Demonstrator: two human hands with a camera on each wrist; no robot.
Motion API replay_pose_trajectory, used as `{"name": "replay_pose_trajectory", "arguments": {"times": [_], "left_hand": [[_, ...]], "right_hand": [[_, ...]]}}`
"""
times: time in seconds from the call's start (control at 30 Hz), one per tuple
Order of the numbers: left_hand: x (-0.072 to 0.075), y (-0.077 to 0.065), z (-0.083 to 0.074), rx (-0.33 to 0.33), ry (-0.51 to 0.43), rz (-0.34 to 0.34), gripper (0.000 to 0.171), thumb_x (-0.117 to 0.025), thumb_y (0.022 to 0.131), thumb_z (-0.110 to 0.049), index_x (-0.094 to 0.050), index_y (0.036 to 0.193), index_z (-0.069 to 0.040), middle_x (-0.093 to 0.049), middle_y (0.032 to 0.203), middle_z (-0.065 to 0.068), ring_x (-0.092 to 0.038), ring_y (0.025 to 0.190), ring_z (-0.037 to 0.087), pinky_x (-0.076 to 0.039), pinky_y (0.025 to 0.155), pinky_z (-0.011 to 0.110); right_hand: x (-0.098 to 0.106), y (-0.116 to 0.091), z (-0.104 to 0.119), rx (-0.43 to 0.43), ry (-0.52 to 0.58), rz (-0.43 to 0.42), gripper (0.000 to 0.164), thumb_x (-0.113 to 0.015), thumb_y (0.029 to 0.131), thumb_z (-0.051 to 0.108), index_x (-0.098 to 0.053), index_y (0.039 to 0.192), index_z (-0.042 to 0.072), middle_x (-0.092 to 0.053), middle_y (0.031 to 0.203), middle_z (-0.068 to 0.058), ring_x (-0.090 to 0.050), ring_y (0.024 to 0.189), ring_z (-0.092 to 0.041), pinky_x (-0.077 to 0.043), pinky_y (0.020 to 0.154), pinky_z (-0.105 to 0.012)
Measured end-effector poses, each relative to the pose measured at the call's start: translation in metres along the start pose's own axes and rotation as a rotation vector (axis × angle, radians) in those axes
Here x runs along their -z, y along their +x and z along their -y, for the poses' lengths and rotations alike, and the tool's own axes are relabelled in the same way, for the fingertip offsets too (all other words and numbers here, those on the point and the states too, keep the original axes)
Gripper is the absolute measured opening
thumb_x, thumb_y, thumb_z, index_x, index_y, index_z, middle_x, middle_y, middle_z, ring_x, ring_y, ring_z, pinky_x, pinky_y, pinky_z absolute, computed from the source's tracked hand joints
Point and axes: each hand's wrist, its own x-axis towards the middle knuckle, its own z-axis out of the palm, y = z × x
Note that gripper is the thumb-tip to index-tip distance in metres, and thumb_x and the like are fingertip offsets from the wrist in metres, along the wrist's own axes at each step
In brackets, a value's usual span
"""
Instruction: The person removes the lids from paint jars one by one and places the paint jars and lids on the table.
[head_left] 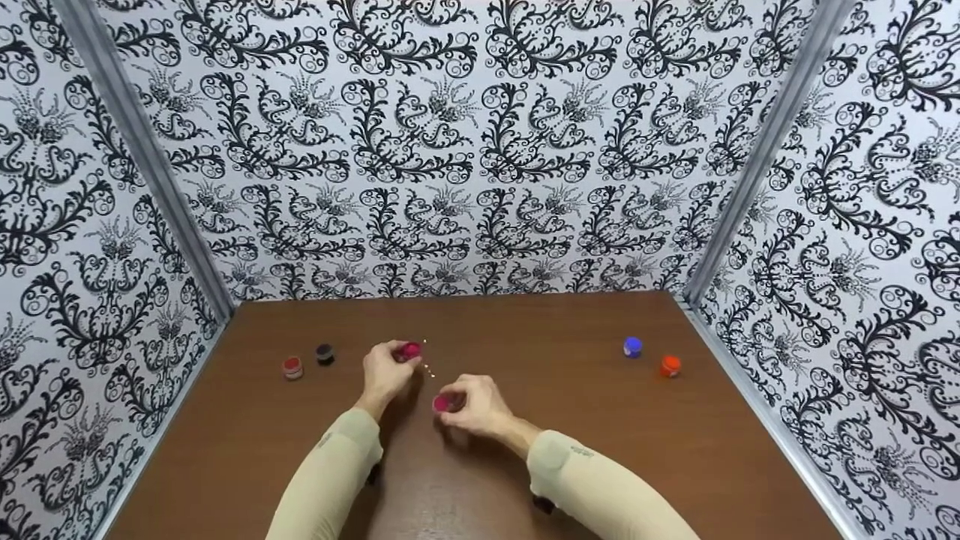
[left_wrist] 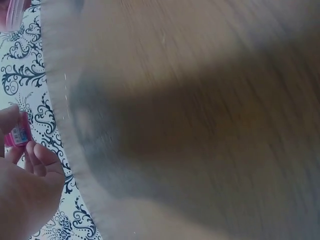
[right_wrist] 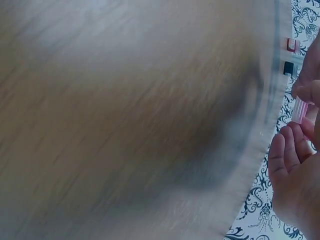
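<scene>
Level, light grips should suit — left hand, farther, pinching a small pink plastic jar; right hand, nearer, a round pink-and-clear plastic piece.

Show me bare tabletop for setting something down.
Tabletop is bare between the right hand and blue jar, and in front of the red jar, left of the left sleeve. Crowded: around the left hand, near the black jar.

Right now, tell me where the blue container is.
In the head view, the blue container sits toward the right on the brown table, just left of and slightly behind the orange container.
</scene>
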Motion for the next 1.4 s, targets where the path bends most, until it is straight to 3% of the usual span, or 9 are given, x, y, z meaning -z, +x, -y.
{"name": "replay_pose_trajectory", "arguments": {"times": [0.27,0.57,0.73,1.0,1.07,1.13,1.3,1.4], "left_hand": [[-0.002,0.002,0.002,0.126,0.089,0.054,0.028,-0.093,0.086,-0.020,-0.087,0.110,-0.006,-0.087,0.109,0.014,-0.079,0.111,0.039,-0.059,0.105,0.054],[0.003,0.008,0.007,0.186,0.167,0.104,0.035,-0.092,0.088,-0.023,-0.086,0.117,-0.004,-0.085,0.119,0.019,-0.076,0.120,0.043,-0.057,0.109,0.056],[0.003,0.011,0.010,0.187,0.179,0.120,0.037,-0.091,0.085,-0.021,-0.085,0.117,-0.003,-0.085,0.119,0.019,-0.075,0.121,0.045,-0.058,0.109,0.057],[-0.027,0.033,0.064,0.152,0.206,0.103,0.038,-0.093,0.080,-0.029,-0.088,0.113,-0.012,-0.087,0.114,0.010,-0.078,0.116,0.041,-0.061,0.103,0.053],[-0.030,0.034,0.067,0.155,0.215,0.112,0.038,-0.093,0.082,-0.029,-0.087,0.115,-0.011,-0.087,0.116,0.011,-0.078,0.118,0.042,-0.061,0.104,0.054],[-0.028,0.032,0.062,0.155,0.213,0.109,0.038,-0.093,0.082,-0.029,-0.087,0.114,-0.011,-0.087,0.115,0.012,-0.078,0.116,0.042,-0.061,0.102,0.054],[-0.010,0.011,0.023,0.170,0.196,0.108,0.035,-0.093,0.084,-0.023,-0.086,0.114,-0.005,-0.086,0.116,0.017,-0.077,0.117,0.045,-0.061,0.104,0.056],[-0.006,0.003,0.010,0.194,0.194,0.106,0.035,-0.092,0.087,-0.020,-0.086,0.118,-0.004,-0.085,0.121,0.019,-0.076,0.121,0.045,-0.059,0.108,0.057]], "right_hand": [[-0.008,-0.001,0.000,-0.009,-0.034,0.028,0.036,-0.092,0.077,0.022,-0.089,0.111,0.011,-0.081,0.096,-0.004,-0.072,0.087,-0.013,-0.057,0.079,-0.020],[-0.011,-0.003,-0.002,-0.060,-0.054,0.051,0.034,-0.093,0.078,0.022,-0.089,0.109,0.011,-0.079,0.095,-0.004,-0.065,0.084,-0.007,-0.053,0.076,-0.020],[-0.012,-0.001,-0.002,-0.049,-0.083,0.047,0.032,-0.091,0.078,0.023,-0.089,0.108,0.012,-0.079,0.093,-0.003,-0.065,0.083,-0.006,-0.053,0.076,-0.020],[-0.014,0.000,-0.001,-0.084,-0.095,0.070,0.032,-0.091,0.081,0.025,-0.089,0.111,0.013,-0.083,0.100,-0.002,-0.071,0.091,-0.011,-0.057,0.084,-0.025],[-0.015,0.000,-0.001,-0.094,-0.093,0.075,0.031,-0.092,0.082,0.024,-0.089,0.110,0.013,-0.083,0.101,-0.003,-0.072,0.093,-0.012,-0.058,0.086,-0.026],[-0.016,0.000,-0.001,-0.097,-0.094,0.079,0.029,-0.092,0.083,0.024,-0.089,0.109,0.013,-0.083,0.101,-0.003,-0.073,0.093,-0.012,-0.058,0.086,-0.025],[-0.018,-0.001,0.000,-0.100,-0.098,0.079,0.025,-0.094,0.085,0.026,-0.090,0.106,0.013,-0.083,0.099,-0.002,-0.073,0.092,-0.012,-0.058,0.085,-0.024],[-0.019,-0.001,0.000,-0.116,-0.094,0.086,0.023,-0.094,0.085,0.025,-0.090,0.105,0.014,-0.082,0.100,-0.001,-0.072,0.093,-0.011,-0.058,0.086,-0.025]]}}
